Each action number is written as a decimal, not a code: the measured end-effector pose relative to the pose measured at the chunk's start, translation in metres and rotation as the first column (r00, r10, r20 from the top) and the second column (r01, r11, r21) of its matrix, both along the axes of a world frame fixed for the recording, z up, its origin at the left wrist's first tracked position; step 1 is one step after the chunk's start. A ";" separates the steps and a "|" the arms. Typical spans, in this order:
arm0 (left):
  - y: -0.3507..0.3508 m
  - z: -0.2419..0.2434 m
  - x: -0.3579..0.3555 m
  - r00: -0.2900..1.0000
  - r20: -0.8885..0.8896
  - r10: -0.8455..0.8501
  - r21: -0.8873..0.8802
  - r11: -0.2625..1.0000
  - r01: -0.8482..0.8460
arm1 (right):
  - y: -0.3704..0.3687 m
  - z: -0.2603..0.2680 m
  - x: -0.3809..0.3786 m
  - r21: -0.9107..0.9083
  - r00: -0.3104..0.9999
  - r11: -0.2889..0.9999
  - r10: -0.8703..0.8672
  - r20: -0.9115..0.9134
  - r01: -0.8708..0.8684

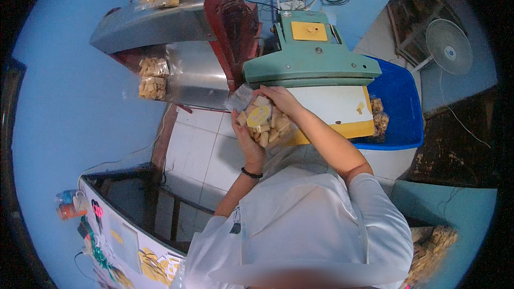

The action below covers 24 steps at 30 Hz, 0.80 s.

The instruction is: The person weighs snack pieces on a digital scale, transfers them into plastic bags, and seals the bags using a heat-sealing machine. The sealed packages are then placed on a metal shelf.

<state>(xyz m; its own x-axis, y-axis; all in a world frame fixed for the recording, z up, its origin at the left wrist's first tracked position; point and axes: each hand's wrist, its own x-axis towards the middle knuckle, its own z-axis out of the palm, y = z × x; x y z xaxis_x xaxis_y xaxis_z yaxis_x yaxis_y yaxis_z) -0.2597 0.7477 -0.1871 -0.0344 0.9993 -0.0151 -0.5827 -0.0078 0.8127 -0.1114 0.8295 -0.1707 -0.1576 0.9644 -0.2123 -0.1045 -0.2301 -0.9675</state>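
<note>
Between my hands is a clear plastic bag of beige snack pieces (pixel 277 130) with a yellow oval label. My left hand (pixel 249 144) supports the bag from its left side, a dark beaded bracelet on the wrist. At the bag's upper edge, my right hand (pixel 281 99) grips the plastic. The clear top of the bag (pixel 241 97) sticks out to the upper left. Just beyond my hands stands a green sealing machine (pixel 313 62) with a yellow control panel, its white and yellow shelf (pixel 329 104) beside my right forearm.
A steel machine with red ends (pixel 160 20) stands at the left, bags of snacks (pixel 152 78) on its lower tray and another on top. A blue tub (pixel 401 108) holding filled bags is at the right. Scissors (pixel 96 210) and yellow labels (pixel 152 267) lie on the lower left table.
</note>
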 end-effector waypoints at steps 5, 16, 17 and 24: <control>0.017 0.014 0.003 0.991 0.135 -0.015 -0.104 0.994 0.029 | 0.031 -0.017 -0.001 -0.091 0.999 0.995 -0.035 0.037 0.038; 0.058 0.017 0.000 0.990 0.028 -0.140 -0.051 0.989 0.141 | -0.007 0.000 0.002 -0.061 0.874 0.874 -0.484 -0.048 0.481; 0.061 0.015 0.001 0.994 -0.022 -0.106 -0.060 0.993 0.104 | -0.011 0.004 0.001 -0.084 0.860 0.867 -0.497 -0.117 0.491; 0.081 -0.002 0.029 0.882 -0.463 0.087 0.232 0.972 0.026 | -0.036 0.000 0.020 0.083 0.595 0.589 -0.800 -0.082 0.804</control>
